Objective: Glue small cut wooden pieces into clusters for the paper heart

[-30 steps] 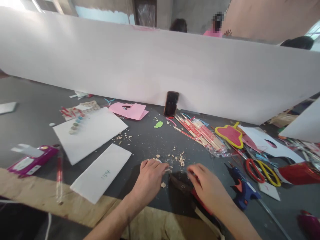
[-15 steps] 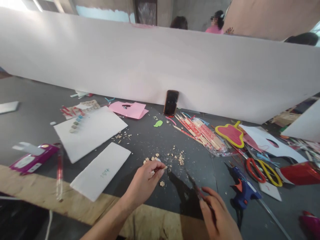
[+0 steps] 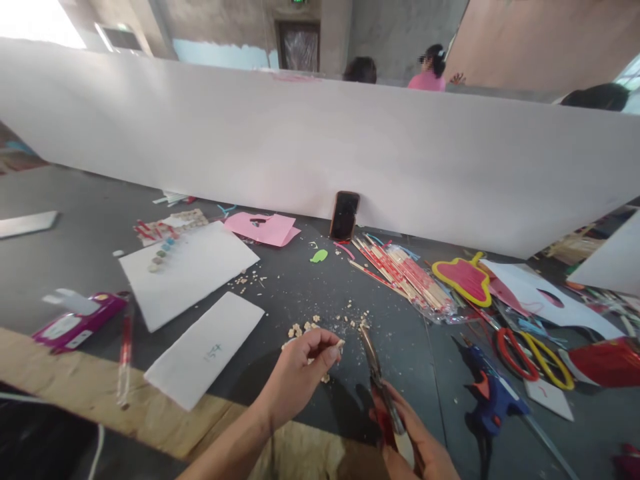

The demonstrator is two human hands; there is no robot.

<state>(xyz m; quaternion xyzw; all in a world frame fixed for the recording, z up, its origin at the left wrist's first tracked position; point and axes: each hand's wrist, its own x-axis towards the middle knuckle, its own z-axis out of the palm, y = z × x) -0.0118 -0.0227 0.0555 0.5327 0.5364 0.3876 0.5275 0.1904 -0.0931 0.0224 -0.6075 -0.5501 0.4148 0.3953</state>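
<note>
Near the middle of the dark table, my left hand (image 3: 305,363) pinches a small beige piece (image 3: 341,343) between thumb and fingertips. My right hand (image 3: 413,433) is wrapped round a metal hand tool (image 3: 371,357) with reddish handles, its narrow jaws pointing away from me. The jaw tip is to the right of the pinched piece, apart from it. Several small beige flower-shaped pieces (image 3: 296,330) lie just beyond my left hand, partly hidden by it. Crumbs and chips (image 3: 353,323) are scattered around the tool's tip.
A phone (image 3: 345,215) leans on the white partition (image 3: 300,147). To the right are bundled sticks (image 3: 400,273), red-and-yellow-handled scissors (image 3: 517,353) and a blue glue gun (image 3: 493,393). White boards (image 3: 205,350) and a purple box (image 3: 80,323) lie left. People are beyond the partition.
My right hand has moved left and the tool's jaws have come up closer to my left hand. My left hand has shifted slightly right, still pinching. The view has tilted upward a little.
</note>
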